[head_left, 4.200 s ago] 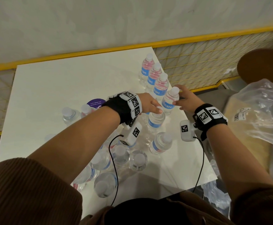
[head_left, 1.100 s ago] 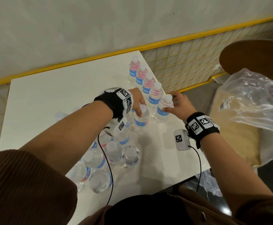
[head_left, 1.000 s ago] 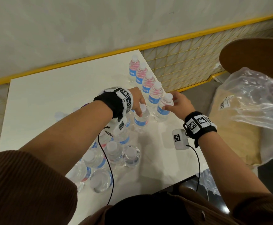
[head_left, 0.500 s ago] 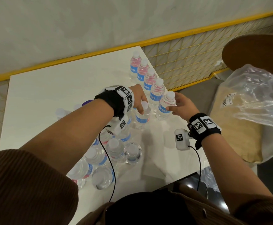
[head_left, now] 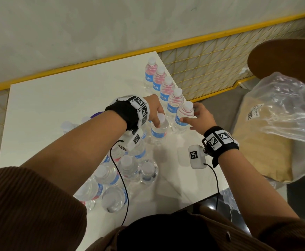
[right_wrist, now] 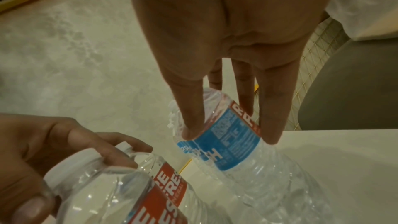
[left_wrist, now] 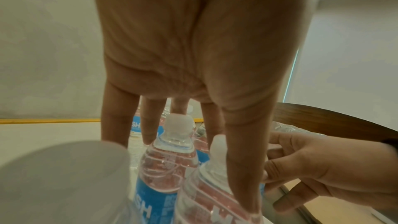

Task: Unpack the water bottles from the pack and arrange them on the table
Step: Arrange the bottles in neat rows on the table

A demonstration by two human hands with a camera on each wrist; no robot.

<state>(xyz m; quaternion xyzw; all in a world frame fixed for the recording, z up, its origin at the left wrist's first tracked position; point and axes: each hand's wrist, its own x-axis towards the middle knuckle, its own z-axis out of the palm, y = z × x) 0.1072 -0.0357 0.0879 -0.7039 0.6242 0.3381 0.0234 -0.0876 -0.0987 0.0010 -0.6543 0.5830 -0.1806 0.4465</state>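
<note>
A white tabletop (head_left: 53,109) with a faint marbled sheen carries only water bottles and one sticker. Along its far right edge stands a row of bottles (head_left: 163,87), upright and close together, with white caps and blue labels. Just left of the row's near end stands a single bottle (head_left: 158,131). A cluster of bottles (head_left: 122,171) stands at the near edge, packed tightly. A purple round sticker (head_left: 97,114) lies flat near the middle, partly hidden, and two more caps show just left of it.
</note>
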